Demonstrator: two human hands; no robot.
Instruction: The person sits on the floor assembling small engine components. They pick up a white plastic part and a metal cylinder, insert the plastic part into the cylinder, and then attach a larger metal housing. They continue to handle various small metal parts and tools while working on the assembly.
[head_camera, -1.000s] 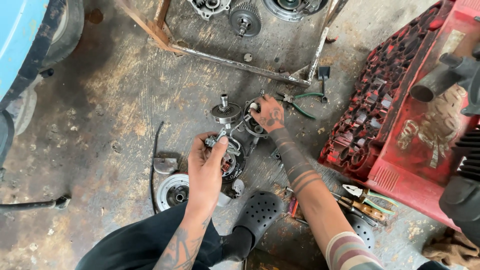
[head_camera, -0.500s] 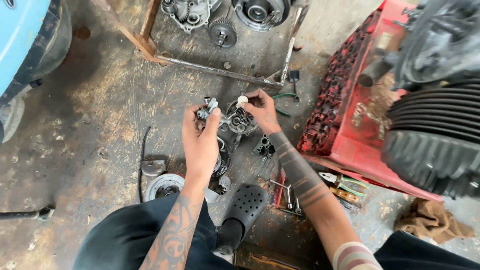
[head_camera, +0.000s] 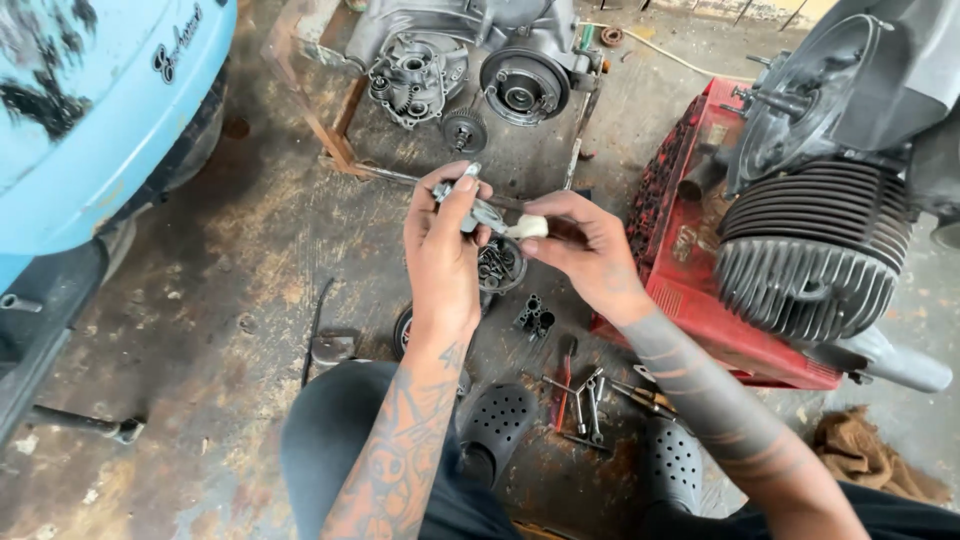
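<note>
One small metal part (head_camera: 468, 205), elongated and greyish, is held up in the air above the stained concrete floor (head_camera: 250, 250), its long axis running from upper left down to lower right. The left hand (head_camera: 440, 245) is wrapped around its upper-left end, fingers closed on it. The right hand (head_camera: 590, 250) is at the lower-right end, fingertips pinched on a small white piece (head_camera: 530, 227) touching the part. A round gear assembly (head_camera: 498, 265) lies on the floor directly below.

From my head, the one camera looks steeply down, close over my hands and the workshop floor (head_camera: 200, 300).
</note>
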